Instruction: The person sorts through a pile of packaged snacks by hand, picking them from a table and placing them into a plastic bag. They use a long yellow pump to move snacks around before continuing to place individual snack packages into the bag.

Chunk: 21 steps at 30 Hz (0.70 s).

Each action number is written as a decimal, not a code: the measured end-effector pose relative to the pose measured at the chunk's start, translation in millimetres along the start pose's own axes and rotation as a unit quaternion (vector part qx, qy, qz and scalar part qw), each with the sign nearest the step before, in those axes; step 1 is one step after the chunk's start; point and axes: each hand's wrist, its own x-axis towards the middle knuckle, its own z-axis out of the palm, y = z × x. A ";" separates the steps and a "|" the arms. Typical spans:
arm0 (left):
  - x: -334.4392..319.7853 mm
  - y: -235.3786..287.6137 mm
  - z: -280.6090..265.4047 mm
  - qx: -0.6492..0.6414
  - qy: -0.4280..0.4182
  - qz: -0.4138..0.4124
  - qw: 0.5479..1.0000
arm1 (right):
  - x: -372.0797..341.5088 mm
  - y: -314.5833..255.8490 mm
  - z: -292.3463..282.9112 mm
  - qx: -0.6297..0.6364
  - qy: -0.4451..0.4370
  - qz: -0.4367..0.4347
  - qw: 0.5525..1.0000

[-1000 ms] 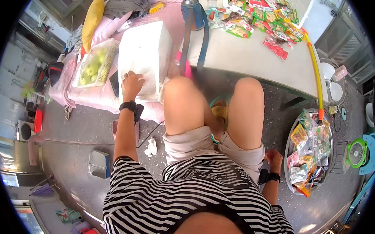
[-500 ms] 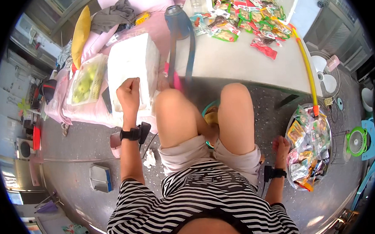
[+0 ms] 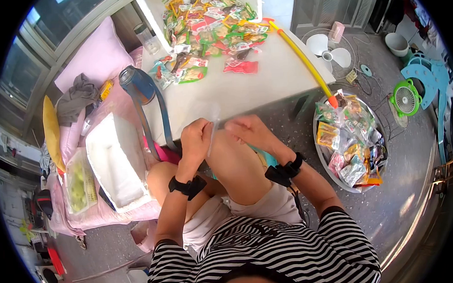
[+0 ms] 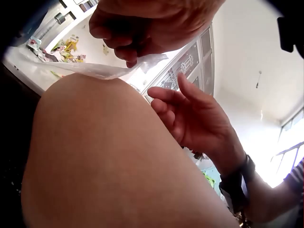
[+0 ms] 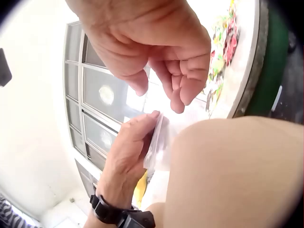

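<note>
My left hand (image 3: 195, 141) pinches a thin clear plastic bag (image 3: 213, 132) above my thigh; in the right wrist view the bag (image 5: 159, 147) hangs from between its thumb and fingers. Close beside it on the right is my right hand (image 3: 251, 133), blurred in the head view. The left wrist view has the right hand (image 4: 194, 111) with loosely bent fingers and nothing between them, apart from the bag (image 4: 102, 70).
Small colourful packets (image 3: 216, 25) lie heaped on the white table (image 3: 204, 99), partly in a foam box. More packets fill a round metal tray (image 3: 321, 152) on the right. A white foam box (image 3: 117, 161), a fruit basket (image 3: 90, 185) and a strapped blue bottle (image 3: 137, 85) are on the left.
The head view has turned rightward. My left hand has moved from the white foam box to above my thigh, and the clear bag now shows in it. My right hand has come up beside it.
</note>
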 end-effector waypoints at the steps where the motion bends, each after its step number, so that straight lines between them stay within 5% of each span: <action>1: -1.4 -0.4 5.1 -0.007 -0.012 0.000 1.000 | 5.2 -1.7 2.7 0.021 -0.022 0.013 0.999; 7: -9.5 -8.2 13.4 -0.072 -0.070 -0.020 0.995 | 13.5 11.6 1.7 0.081 -0.008 0.033 0.996; 13: -7.5 -7.7 25.8 -0.087 -0.030 -0.005 0.996 | 14.4 8.1 2.9 0.091 0.023 0.024 0.995; 19: -6.7 16.8 13.6 0.002 -0.074 0.038 0.997 | 21.8 1.8 -4.2 0.059 -0.002 -0.016 0.998; 21: -6.8 8.1 18.0 -0.107 -0.104 0.015 0.989 | 22.9 -5.3 -6.9 0.039 -0.017 -0.024 0.999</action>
